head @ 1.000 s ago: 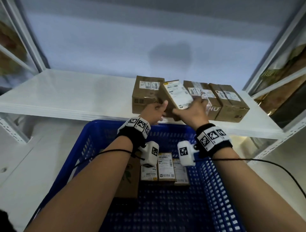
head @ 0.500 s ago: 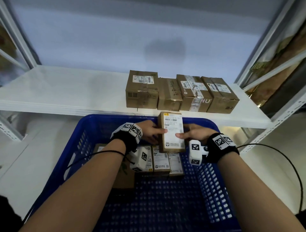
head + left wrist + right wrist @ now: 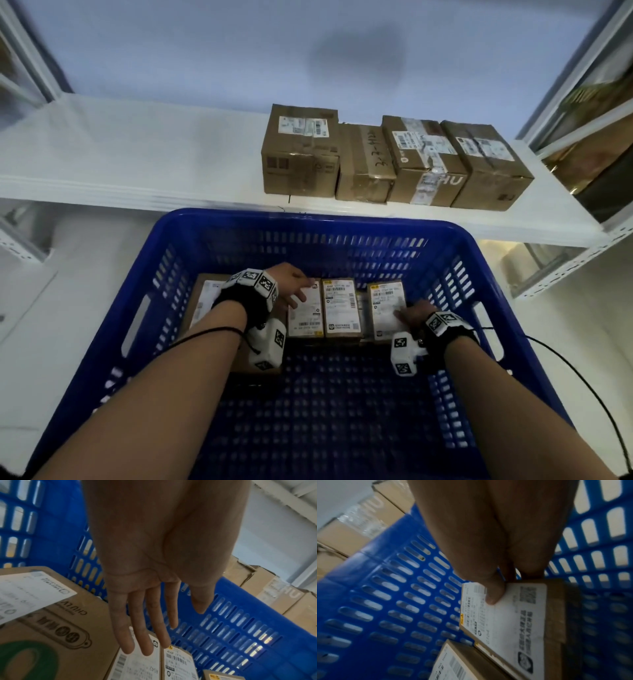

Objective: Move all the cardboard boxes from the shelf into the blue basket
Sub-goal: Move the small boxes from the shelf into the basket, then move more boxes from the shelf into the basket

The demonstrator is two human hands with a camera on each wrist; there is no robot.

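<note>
Several brown cardboard boxes (image 3: 394, 161) stand in a row on the white shelf (image 3: 137, 154). Below it is the blue basket (image 3: 308, 222). My right hand (image 3: 412, 313) pinches a small labelled cardboard box (image 3: 385, 305) at the right end of a row of small boxes (image 3: 340, 308) on the basket floor. In the right wrist view my thumb (image 3: 493, 596) presses on the small box's label (image 3: 513, 615) while my fingers curl over its edge. My left hand (image 3: 291, 284) is open, its fingers (image 3: 142, 635) straight over the leftmost small box (image 3: 306, 311).
A large flat box (image 3: 51, 628) with a green print lies at the basket's left, under my left wrist. The near half of the basket floor (image 3: 325, 411) is bare. Shelf uprights (image 3: 565, 85) rise at the right, and a cable (image 3: 582, 377) trails from my right wrist.
Both hands carried the small labelled box from the shelf front down into the basket. It now sits at the right end of the row, and my left hand has let go.
</note>
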